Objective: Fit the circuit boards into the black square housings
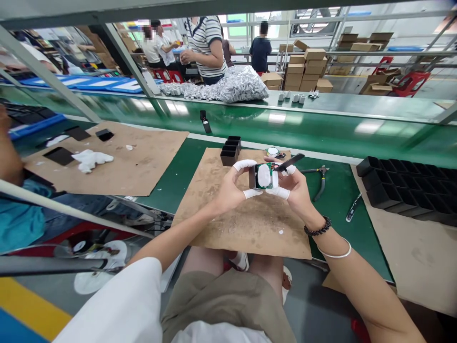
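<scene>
Above the cardboard sheet (228,228), my left hand (228,190), with white finger cots, grips a small open black box (252,177) by its left side. My right hand (298,190), also in finger cots, holds a green circuit board (270,169) with a white round pad (264,175) on it, at the box's opening. How far the board sits inside I cannot tell. A flat black panel (292,162), joined by thin wires, sticks out between my right fingers. Just behind lies another board with a white round pad (273,152).
Several black boxes (229,155) stand behind my hands. Diagonal pliers (322,178) and a small cutter-like tool (352,209) lie to the right, before rows of black boxes (396,195). A bag of white parts (243,83) sits on the far bench. A co-worker's arm (5,147) is at left.
</scene>
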Action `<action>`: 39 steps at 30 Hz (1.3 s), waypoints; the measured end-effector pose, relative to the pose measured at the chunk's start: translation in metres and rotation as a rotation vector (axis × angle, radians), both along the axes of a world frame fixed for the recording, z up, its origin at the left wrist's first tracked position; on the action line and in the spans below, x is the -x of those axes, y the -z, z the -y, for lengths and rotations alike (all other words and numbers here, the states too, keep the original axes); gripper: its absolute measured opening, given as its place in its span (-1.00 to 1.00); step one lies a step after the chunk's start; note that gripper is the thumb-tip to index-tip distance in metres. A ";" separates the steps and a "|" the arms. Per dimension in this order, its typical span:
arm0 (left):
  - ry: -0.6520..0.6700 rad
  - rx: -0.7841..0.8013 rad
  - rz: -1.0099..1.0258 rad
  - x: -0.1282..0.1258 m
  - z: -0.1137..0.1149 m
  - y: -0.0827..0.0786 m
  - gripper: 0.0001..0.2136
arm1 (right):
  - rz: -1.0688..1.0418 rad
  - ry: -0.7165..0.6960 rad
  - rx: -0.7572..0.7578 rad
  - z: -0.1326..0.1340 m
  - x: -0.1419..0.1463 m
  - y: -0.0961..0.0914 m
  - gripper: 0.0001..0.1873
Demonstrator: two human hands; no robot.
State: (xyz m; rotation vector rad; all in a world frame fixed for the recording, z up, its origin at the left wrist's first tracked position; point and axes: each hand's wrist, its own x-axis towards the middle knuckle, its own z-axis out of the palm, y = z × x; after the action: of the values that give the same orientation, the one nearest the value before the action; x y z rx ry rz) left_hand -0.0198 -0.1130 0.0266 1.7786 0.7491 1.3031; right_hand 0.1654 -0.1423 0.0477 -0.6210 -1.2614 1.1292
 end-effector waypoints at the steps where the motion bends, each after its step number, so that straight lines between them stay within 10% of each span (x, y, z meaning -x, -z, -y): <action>1: -0.010 0.002 -0.004 0.000 0.000 -0.001 -0.34 | 0.001 -0.002 0.000 0.000 0.000 0.000 -0.44; 39: 0.040 -0.145 0.072 -0.001 0.000 -0.001 -0.39 | 0.066 0.016 -0.135 0.002 -0.003 0.001 -0.42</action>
State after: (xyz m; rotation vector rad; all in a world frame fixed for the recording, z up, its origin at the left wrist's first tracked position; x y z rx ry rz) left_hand -0.0193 -0.1129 0.0278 1.8397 0.5892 1.4180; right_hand 0.1681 -0.1441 0.0468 -0.5694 -1.3745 1.0083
